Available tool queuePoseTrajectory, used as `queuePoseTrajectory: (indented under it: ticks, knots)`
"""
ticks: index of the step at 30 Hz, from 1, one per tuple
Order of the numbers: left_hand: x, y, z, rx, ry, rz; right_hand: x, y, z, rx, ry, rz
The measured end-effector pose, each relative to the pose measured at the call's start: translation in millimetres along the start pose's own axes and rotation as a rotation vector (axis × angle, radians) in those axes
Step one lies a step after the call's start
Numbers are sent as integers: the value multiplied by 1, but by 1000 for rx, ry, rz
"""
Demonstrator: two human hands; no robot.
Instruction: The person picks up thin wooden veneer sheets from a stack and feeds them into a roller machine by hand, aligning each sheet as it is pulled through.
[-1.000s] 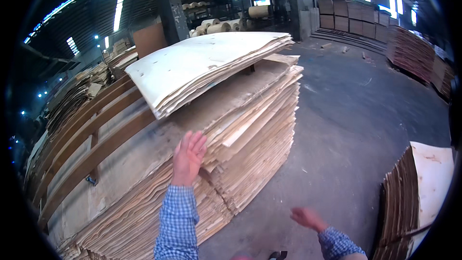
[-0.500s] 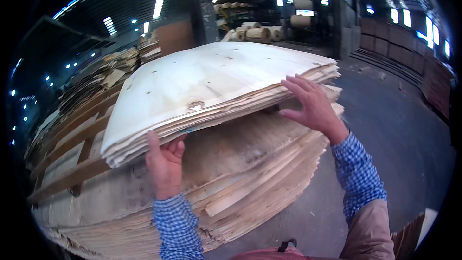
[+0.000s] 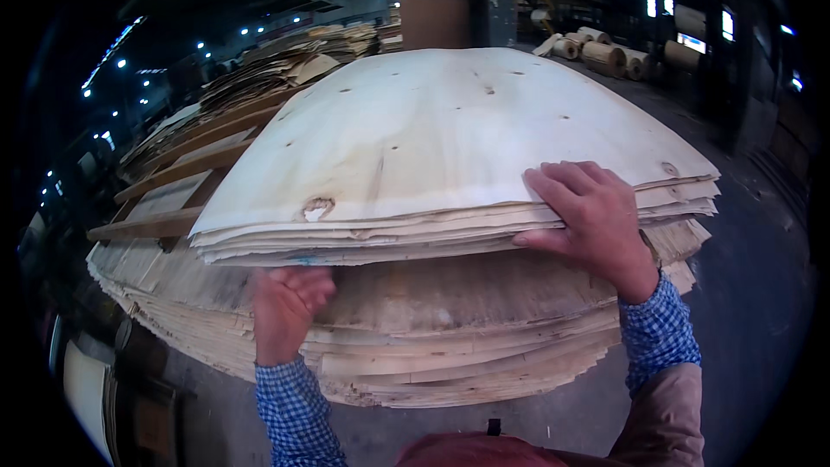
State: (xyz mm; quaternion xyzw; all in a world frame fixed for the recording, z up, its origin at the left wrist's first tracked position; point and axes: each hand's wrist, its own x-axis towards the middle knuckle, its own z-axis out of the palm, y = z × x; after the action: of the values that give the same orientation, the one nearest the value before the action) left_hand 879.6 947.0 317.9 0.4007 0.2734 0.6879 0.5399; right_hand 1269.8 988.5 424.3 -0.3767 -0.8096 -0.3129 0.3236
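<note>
So, up against the near edge of the pale veneer sheets (image 3: 450, 147)

Holding the right hand (image 3: 596, 220) at that edge, toward the right corner, with fingers laid over the top face and thumb set lower against the layered rims, thus pinching the edge between them. Reaching with the left hand (image 3: 290, 307) to just under the same edge, nearer the left corner, with fingers bent and blurred; cannot tell from that blur between pinching, touching and hanging just short. Wearing blue checked sleeves (image 3: 298, 411) on both arms.

Can see several layers in the pale veneer sheets, lying over a larger wood stack (image 3: 458, 363) and set back from its near edge. Can make out a ragged knot hole (image 3: 313, 216) near the left front corner, small dark knots farther up the face, and a blue-green mark (image 3: 304, 260) on the rim above the left hand.

Beyond the left edge, can see brown wooden slats (image 3: 156, 227) and, behind them, untidy piles of sheets (image 3: 268, 78). Past the far edge, can see a brown board (image 3: 434, 22) upright beside a dark post (image 3: 500, 4), with pale rolls (image 3: 603, 58) grouped farther right.
</note>
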Motion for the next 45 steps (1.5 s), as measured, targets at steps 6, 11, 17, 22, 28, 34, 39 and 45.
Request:
queuePoseTrajectory:
  ticks: [6, 11, 17, 22, 28, 34, 39, 45]
  knots:
    - [-32, 5, 28, 99, -317, -6, 13, 4, -4, 31, 80, -55]
    - [-7, 24, 74, -196, -284, -63, 40, 17, -9, -51, 289, -140]
    - [58, 62, 130, -409, -45, 56, 54, 24, -16, -134, 278, -254]
    - [71, 41, 115, -342, -8, 52, 32, 2, -11, -69, 2, -156]
    - [66, 2, 87, -452, -131, -5, 20, -29, 13, -204, -266, -13]
    - [24, 22, 68, -379, -141, -18, 7, -62, -21, -247, -254, -85]
    - [-113, 42, 51, -368, -74, 86, -44, -142, -114, -288, -318, -99]
    - [-266, 34, -40, -180, -377, 120, -147, -212, -243, -306, -288, -185]
